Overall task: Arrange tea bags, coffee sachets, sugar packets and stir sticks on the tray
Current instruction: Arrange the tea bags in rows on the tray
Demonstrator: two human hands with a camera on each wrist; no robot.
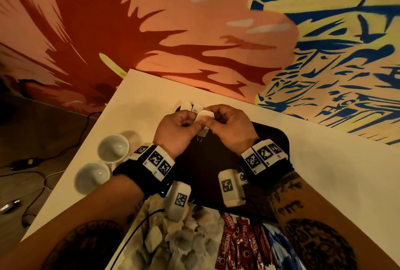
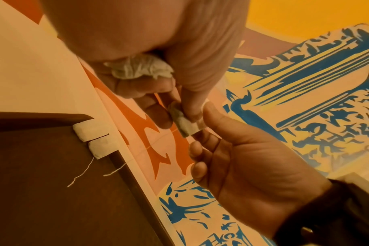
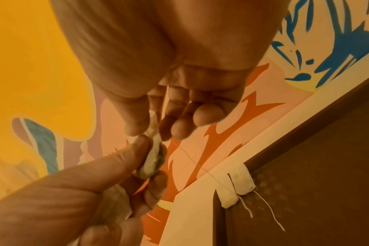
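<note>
Tea bag (image 1: 204, 116) pinched between both hands above the tray's far edge. Left hand (image 1: 176, 127) thumb and forefinger grip one end; its other fingers curl round a second, crumpled bag (image 2: 140, 68). Right hand (image 1: 230, 125) thumb and forefinger pinch the other end, other fingers loosely curled. Likely squaring the bag before laying it. Long axis roughly left to right in the head view, string (image 3: 192, 159) trailing down. Two tea bags (image 2: 94, 139) lean side by side on the dark tray (image 1: 207, 174) at its far rim. Loose tea bags (image 1: 173, 241) and red coffee sachets (image 1: 240, 246) lie near; two cups (image 1: 104, 161) at left.
</note>
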